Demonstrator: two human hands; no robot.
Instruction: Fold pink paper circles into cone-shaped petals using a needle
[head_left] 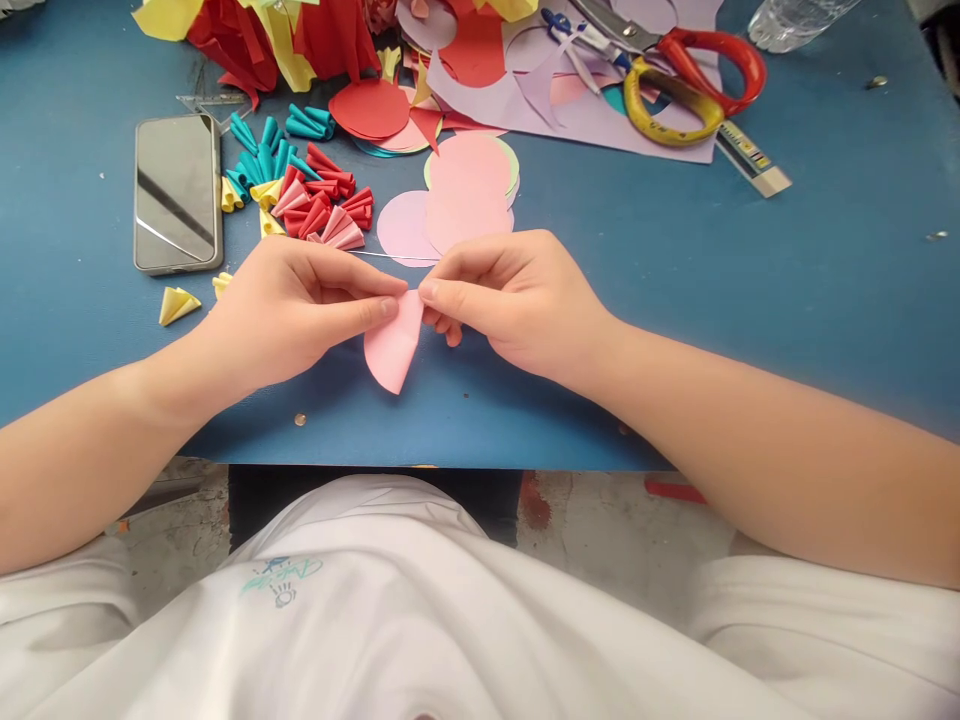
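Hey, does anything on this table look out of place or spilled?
Only slightly: one yellow folded piece lies just off the near edge of the phone, apart from the main cluster of folded pieces. I see nothing spilled.

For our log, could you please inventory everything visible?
Held paper: one, pink, between hands
Cones: many, mixed, beyond hands
Circles: several, mixed, beyond hands
Offcuts: several, mixed, far side
Bunched paper: several, red, yellow, far side
Phone: one, dark, beside cones
Scissors: one, red-yellow, on offcuts
Tool: one, blue-white, beside scissors
Strip: one, whitish, beside scissors
Bottle: one, clear, far right
Table: one, blue, underneath
Shirt: one, white, foreground
Left hand: one, holding paper
Right hand: one, touching paper
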